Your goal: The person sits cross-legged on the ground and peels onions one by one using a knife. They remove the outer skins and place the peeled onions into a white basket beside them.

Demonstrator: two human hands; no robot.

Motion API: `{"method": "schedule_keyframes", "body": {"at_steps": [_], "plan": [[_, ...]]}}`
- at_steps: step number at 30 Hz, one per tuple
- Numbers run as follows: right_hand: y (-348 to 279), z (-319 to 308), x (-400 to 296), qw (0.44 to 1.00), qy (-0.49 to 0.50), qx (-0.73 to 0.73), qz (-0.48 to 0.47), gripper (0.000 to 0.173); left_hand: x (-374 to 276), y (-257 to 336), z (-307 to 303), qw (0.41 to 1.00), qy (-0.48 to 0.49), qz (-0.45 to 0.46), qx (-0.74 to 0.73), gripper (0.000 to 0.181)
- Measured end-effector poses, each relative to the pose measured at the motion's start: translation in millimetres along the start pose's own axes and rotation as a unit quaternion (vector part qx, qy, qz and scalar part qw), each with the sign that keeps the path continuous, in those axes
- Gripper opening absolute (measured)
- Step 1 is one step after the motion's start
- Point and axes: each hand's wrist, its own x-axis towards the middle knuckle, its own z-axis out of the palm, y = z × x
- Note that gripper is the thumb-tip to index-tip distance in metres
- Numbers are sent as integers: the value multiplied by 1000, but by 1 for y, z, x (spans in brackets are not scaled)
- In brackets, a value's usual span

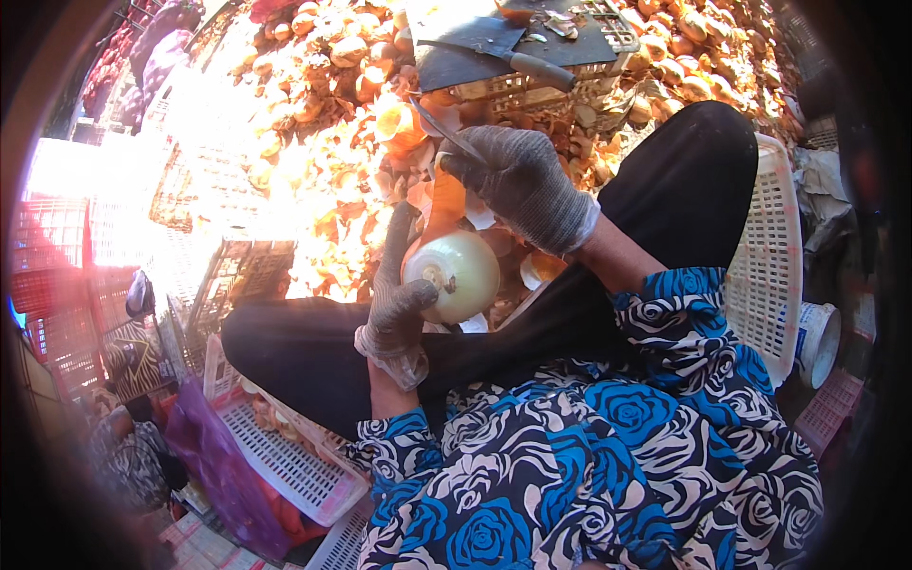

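My left hand [397, 288], in a grey knit glove, grips a mostly peeled onion [463, 274] whose pale flesh shows, with the thumb across its near end. My right hand [516, 182], gloved the same way, is closed around a small knife [449, 130] whose blade points up and left. A strip of orange-brown onion skin [447, 203] stretches from the onion up to my right thumb. Loose skins [538, 269] lie below and around the hands.
Ahead, a cleaver [538, 69] rests on a dark board [456, 68] over a plastic crate [618, 32]. Unpeeled onions [349, 51] are heaped behind. White baskets [762, 249] flank my legs, with a purple bag [221, 470] at lower left. Another person [128, 452] appears beyond it.
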Motion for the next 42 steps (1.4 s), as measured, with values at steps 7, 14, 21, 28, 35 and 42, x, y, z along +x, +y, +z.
{"method": "schedule_keyframes", "body": {"at_steps": [7,14,21,28,35,42], "plan": [[2,3,-4,999,33,11,17,20,1,8,8,997,-29,-20,67,119],[3,-1,2,990,1,90,109,22,1,7,6,1000,9,-15,7,114],[-1,-9,-6,952,-113,285,11,48,4,12,3,996,6,-51,70,112],[8,-1,-15,943,-327,20,-48,20,5,10,-4,986,-21,-68,150,112],[17,-2,-10,963,-257,44,-70,12,15,3,-9,999,-1,-17,-48,86],[-1,2,-10,944,-214,217,124,18,11,1,-14,931,5,-22,-366,60]]}}
